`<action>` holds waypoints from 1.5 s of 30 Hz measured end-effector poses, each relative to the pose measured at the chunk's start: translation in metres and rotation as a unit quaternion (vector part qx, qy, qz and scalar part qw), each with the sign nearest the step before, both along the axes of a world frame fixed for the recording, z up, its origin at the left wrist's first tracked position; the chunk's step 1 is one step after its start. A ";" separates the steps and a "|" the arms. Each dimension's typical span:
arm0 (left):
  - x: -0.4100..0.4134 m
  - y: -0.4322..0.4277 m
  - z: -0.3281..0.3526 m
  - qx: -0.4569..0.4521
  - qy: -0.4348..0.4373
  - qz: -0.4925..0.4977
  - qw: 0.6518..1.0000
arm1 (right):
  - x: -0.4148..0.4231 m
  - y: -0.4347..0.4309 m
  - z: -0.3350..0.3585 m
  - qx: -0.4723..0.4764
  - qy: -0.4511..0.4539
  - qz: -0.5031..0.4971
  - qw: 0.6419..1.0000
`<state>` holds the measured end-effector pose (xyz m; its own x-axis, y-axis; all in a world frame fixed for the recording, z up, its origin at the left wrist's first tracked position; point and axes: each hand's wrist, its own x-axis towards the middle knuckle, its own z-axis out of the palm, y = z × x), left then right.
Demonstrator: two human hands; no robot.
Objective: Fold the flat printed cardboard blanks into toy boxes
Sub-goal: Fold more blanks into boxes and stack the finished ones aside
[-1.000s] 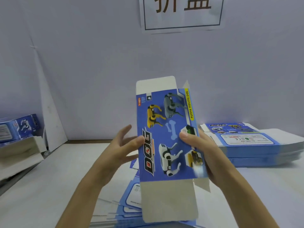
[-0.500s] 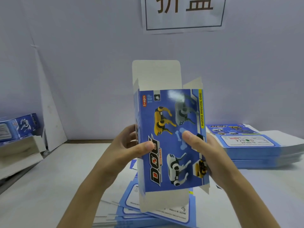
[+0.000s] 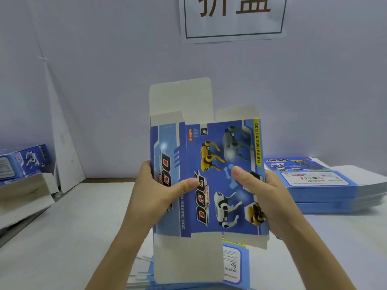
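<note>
The person holds a blue printed toy-dog box blank point(image 3: 209, 176) upright in front of them, above the white table point(image 3: 62, 237). It is opened into a sleeve, with plain flaps standing up at the top and hanging at the bottom. The left hand point(image 3: 159, 197) grips its left edge, thumb pressed across the printed face; the right hand point(image 3: 263, 195) clamps the right edge the same way. A stack of flat blanks point(image 3: 326, 185) lies to the right, more blanks point(image 3: 232, 266) lie beneath the hands, and a folded box point(image 3: 25, 162) sits far left.
</note>
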<state>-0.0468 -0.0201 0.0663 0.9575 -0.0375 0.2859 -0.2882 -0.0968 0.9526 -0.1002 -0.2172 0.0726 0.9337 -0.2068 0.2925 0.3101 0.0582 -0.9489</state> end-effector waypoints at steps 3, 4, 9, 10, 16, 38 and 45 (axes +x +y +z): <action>0.002 0.000 -0.003 -0.013 -0.011 0.033 0.999 | 0.001 0.004 -0.002 -0.024 -0.003 -0.032 0.999; 0.002 0.001 -0.002 -0.016 -0.012 0.032 0.999 | 0.000 0.005 -0.001 -0.021 -0.008 -0.025 0.999; -0.001 0.012 0.006 -0.028 0.026 -0.081 0.996 | -0.003 -0.002 0.006 -0.017 -0.025 0.023 0.999; -0.002 0.013 0.007 -0.036 0.035 -0.113 0.992 | -0.004 -0.002 0.007 -0.017 -0.024 0.036 0.999; -0.003 0.010 0.006 -0.064 0.042 -0.143 0.987 | -0.006 -0.002 0.006 0.007 0.006 0.049 0.999; -0.001 0.006 0.002 -0.066 0.003 -0.039 0.997 | -0.003 -0.004 0.004 -0.014 -0.014 0.007 1.000; -0.007 0.009 0.009 -0.056 0.004 -0.149 0.987 | -0.003 0.000 0.005 -0.010 -0.023 -0.003 1.000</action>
<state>-0.0542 -0.0107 0.0748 0.9109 -0.2859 0.2976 -0.2813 0.0974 0.9547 -0.1035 -0.2174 0.0779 0.9177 -0.2056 0.3399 0.3544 0.0373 -0.9343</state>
